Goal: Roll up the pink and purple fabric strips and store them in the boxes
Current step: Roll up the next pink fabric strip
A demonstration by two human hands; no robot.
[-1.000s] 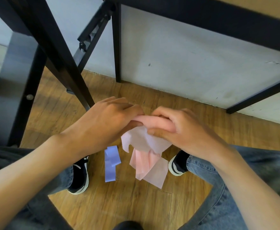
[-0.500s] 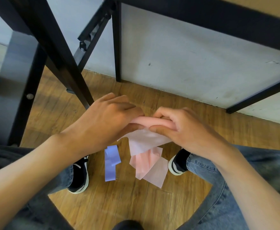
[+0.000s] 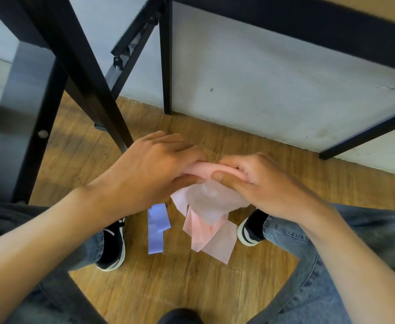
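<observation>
Both hands work close together above the floor (image 3: 168, 288), between the person's knees. The left hand (image 3: 149, 169) has its fingers curled over the left end of a pink roll (image 3: 203, 170), with the thumb underneath. The right hand (image 3: 257, 183) pinches the roll's right end, thumb pressed against the front and fingers wrapped over the top. The two hands nearly touch at the middle of the roll.

From the roll a loose pink strip (image 3: 205, 206) hangs down, pale and half translucent near the hands. Its lower end lies folded on the floor as a pink heap (image 3: 210, 235) between the two shoes. How tightly the roll is wound is hard to judge, since the fingers cover most of it.

A purple strip (image 3: 155, 230) lies flat on the floor, just left of the pink heap and apart from it, with its top end folded over. It sits beside the left shoe (image 3: 112, 249), while the right shoe (image 3: 252, 228) is just right of the pink heap. Both legs wear blue jeans (image 3: 332, 265).

Black table legs (image 3: 79, 71) slant across the upper left, and a grey wall (image 3: 262, 78) stands behind them where the wooden floor ends.
</observation>
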